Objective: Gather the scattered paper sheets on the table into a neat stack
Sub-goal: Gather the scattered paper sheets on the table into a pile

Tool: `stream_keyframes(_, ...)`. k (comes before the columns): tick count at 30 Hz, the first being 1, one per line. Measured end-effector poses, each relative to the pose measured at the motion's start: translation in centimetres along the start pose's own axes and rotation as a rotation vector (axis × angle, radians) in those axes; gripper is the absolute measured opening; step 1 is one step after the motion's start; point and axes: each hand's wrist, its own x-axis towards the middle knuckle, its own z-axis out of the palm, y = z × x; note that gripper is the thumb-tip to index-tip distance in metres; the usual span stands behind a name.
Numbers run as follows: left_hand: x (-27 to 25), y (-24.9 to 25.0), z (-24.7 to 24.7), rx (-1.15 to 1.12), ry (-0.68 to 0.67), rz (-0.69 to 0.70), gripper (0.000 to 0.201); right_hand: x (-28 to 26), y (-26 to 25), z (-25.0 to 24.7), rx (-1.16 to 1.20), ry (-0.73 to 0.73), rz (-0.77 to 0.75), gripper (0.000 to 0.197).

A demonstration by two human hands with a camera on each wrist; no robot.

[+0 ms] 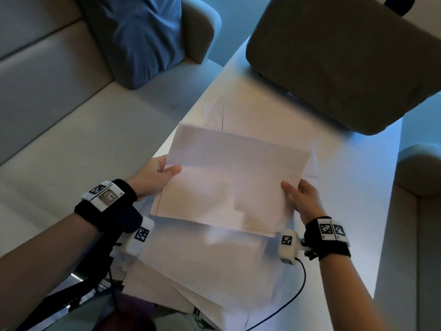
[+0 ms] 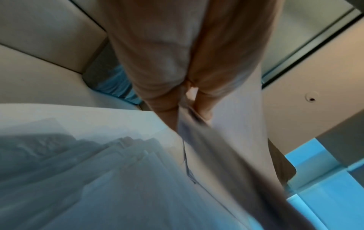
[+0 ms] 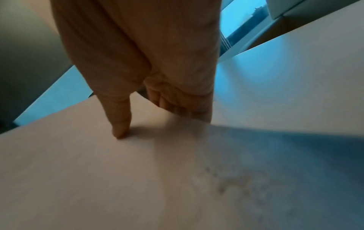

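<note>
A sheaf of white paper sheets (image 1: 229, 180) is held up above the white table (image 1: 358, 187). My left hand (image 1: 162, 173) grips its left edge, thumb on top and fingers underneath. My right hand (image 1: 298, 194) pinches its right edge the same way. In the left wrist view the sheaf (image 2: 206, 147) hangs from between my fingers. In the right wrist view my thumb presses down on the sheaf (image 3: 98, 171). More loose sheets (image 1: 214, 115) lie flat on the table beyond it. A fanned pile of sheets (image 1: 191, 278) lies below my wrists at the near end.
A grey cushion (image 1: 346, 56) rests on the far end of the table. A pale sofa (image 1: 59, 115) with a blue pillow (image 1: 145, 37) runs along the left. Another seat (image 1: 420, 175) stands at the right. A black cable (image 1: 293, 295) hangs from my right wrist.
</note>
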Motion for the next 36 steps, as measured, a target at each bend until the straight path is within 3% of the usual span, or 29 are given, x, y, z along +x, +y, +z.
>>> stream_keyframes(4, 0.0, -0.1, -0.7, 0.074, 0.062, 0.004, 0.022, -1.5, -1.1, -1.3, 0.033, 0.054, -0.129, 0.007)
stream_keyframes(6, 0.2, -0.6, -1.4, 0.200, 0.083, 0.003, 0.053, -2.9, -1.1, -1.8, 0.014, 0.039, -0.166, 0.007)
stream_keyframes(10, -0.6, -2.0, -1.9, 0.326, 0.060, -0.038, 0.055, -6.5, 2.1, -1.5, 0.043, -0.034, -0.041, 0.021)
stream_keyframes(13, -1.8, -2.8, -2.0, 0.350, -0.042, -0.072, 0.051, -8.6, 5.2, -1.0, 0.000, -0.059, 0.079, 0.030)
stream_keyframes(16, -2.4, -4.3, -2.8, 0.438, -0.158, -0.120, 0.041, -10.0, 6.8, -0.8, -0.098, -0.093, 0.162, 0.045)
stream_keyframes(19, -2.7, -5.3, -3.2, 0.576, -0.235, -0.167, 0.061, -10.4, 7.6, -1.0, -0.412, -0.111, 0.154, 0.066)
stream_keyframes(21, -2.4, -5.7, -2.9, 0.730, -0.177, -0.093, 0.087, -10.4, 7.7, -1.0, -0.632, -0.086, 0.109, 0.088)
stream_keyframes(24, -1.7, -5.6, -2.2, 0.889, -0.074, 0.107, 0.102, -10.8, 6.9, -0.4, -0.764, 0.014, 0.004, 0.107)
stream_keyframes(27, -1.5, -5.6, -1.3, 1.071, -0.150, 0.219, 0.091, -10.4, 6.4, 0.3, -0.919, -0.057, 0.002, 0.081)
stream_keyframes(30, -1.9, -5.8, 0.1, 1.169, -0.216, 0.160, 0.087, -8.9, 5.6, 0.0, -0.906, -0.073, 0.010, 0.031)
stream_keyframes(31, -1.9, -5.8, 0.4, 1.149, -0.208, 0.144, 0.088, -8.1, 5.1, -0.2, -0.879, -0.039, -0.004, 0.024)
stream_keyframes(34, -1.7, -5.6, 0.8, 1.124, -0.188, 0.123, 0.090, -4.7, 3.7, -0.6, -0.789, 0.101, 0.015, 0.033)
stream_keyframes(36, -1.7, -5.4, 1.0, 1.136, -0.186, 0.087, 0.091, -2.5, 2.9, -0.3, -0.703, 0.203, 0.142, 0.055)
